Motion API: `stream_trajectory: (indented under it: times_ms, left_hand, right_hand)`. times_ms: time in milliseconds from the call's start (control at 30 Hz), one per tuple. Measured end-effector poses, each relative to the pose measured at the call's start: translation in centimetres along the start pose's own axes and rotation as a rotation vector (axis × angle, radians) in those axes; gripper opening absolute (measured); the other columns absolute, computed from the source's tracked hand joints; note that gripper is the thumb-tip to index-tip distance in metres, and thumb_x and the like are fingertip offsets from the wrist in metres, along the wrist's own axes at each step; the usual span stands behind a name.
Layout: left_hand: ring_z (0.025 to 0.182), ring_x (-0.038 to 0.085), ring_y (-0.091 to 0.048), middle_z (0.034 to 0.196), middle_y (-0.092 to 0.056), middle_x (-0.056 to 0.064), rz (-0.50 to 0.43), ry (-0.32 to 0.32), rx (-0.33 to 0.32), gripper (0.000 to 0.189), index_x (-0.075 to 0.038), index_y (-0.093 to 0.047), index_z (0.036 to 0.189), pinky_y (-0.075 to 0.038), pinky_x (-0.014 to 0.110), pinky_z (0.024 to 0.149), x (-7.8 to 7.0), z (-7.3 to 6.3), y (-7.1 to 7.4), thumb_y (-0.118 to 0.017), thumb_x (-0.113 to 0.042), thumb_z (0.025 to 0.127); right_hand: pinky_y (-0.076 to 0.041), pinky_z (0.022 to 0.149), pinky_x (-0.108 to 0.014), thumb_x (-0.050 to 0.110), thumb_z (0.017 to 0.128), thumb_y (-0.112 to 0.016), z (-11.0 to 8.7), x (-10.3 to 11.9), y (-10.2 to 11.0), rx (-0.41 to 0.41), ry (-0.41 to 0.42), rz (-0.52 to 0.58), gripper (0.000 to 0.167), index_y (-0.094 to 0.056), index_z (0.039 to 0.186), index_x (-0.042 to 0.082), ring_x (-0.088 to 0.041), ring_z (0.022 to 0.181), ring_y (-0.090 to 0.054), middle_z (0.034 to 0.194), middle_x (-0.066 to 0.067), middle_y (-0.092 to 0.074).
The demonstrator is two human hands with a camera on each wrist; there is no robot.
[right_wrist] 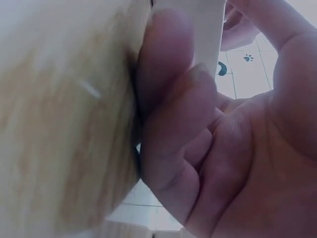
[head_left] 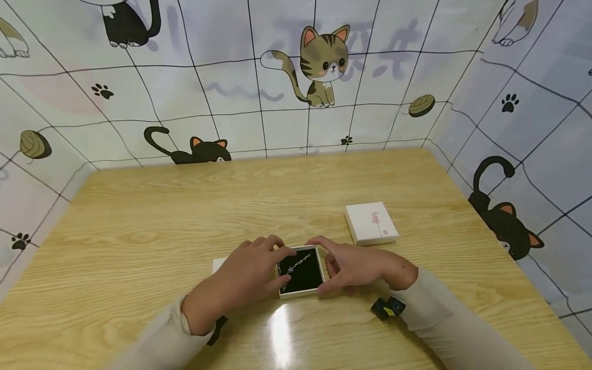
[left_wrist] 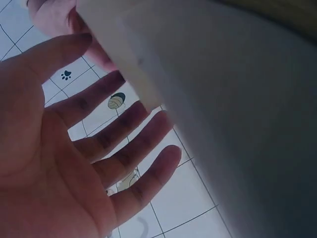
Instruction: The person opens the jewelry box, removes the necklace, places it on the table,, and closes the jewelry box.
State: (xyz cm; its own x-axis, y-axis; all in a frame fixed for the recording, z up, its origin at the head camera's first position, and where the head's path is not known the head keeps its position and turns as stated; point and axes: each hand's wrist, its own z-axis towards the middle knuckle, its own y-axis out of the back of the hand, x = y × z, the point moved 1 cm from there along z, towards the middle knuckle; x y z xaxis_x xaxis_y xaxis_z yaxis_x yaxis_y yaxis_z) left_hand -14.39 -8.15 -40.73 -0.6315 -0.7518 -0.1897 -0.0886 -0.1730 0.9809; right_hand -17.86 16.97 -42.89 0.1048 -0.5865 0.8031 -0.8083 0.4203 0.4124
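Pale sleeves sit nearest our head camera, angling in from 7 and 5 o'clock. Between them we've got a shallow lidless box, with a silver bracelet slanting across its black pad toward 1 o'clock. We see the left hand over the 9 o'clock side, fingers loosely spread, thumb and index apart; can't tell if they touch the bracelet. From 3 o'clock the right hand grips the box, thumb at the 5 o'clock corner, index at 1. Another white box sits at 2 o'clock on the desk. Our worry: a stray fingertip could snag the bracelet and bunch it, or too hard a squeeze could skid the box.
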Motion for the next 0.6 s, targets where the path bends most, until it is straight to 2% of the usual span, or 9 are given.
stream_trajectory:
  times_ms: [233, 467, 600]
  left_hand:
    - [0.103, 0.024, -0.063, 0.119, -0.061, 0.002, 0.024, 0.045, 0.013, 0.048, -0.023, -0.065, 0.129, -0.053, 0.045, 0.083, -0.02, 0.08, -0.21, -0.073, -0.047, 0.088]
    - [0.104, 0.023, -0.062, 0.117, -0.063, 0.002, 0.034, 0.055, 0.041, 0.052, -0.022, -0.067, 0.126, -0.051, 0.046, 0.087, -0.05, 0.48, -0.15, -0.074, -0.053, 0.085]
    - [0.103, 0.024, -0.063, 0.116, -0.063, 0.003, 0.033, 0.064, 0.055, 0.055, -0.021, -0.068, 0.126, -0.05, 0.047, 0.088, 0.0, 0.57, -0.24, -0.076, -0.054, 0.083]
  right_hand:
    - [-0.048, 0.051, -0.029, 0.037, 0.084, -0.081, 0.21, 0.52, -0.15, 0.002, 0.018, -0.039, 0.092, -0.023, 0.153, 0.02, -0.019, 0.049, -0.058, 0.073, -0.003, -0.061]
    - [-0.042, 0.054, -0.023, 0.048, 0.082, -0.079, 0.2, 0.73, -0.56, -0.058, 0.037, -0.205, 0.094, -0.026, 0.152, 0.015, -0.006, 0.056, -0.052, 0.069, 0.005, -0.059]
    - [-0.041, 0.055, -0.022, 0.049, 0.082, -0.079, 0.21, 0.74, -0.68, -0.076, 0.049, -0.237, 0.093, -0.026, 0.151, 0.015, -0.004, 0.057, -0.05, 0.068, 0.007, -0.057]
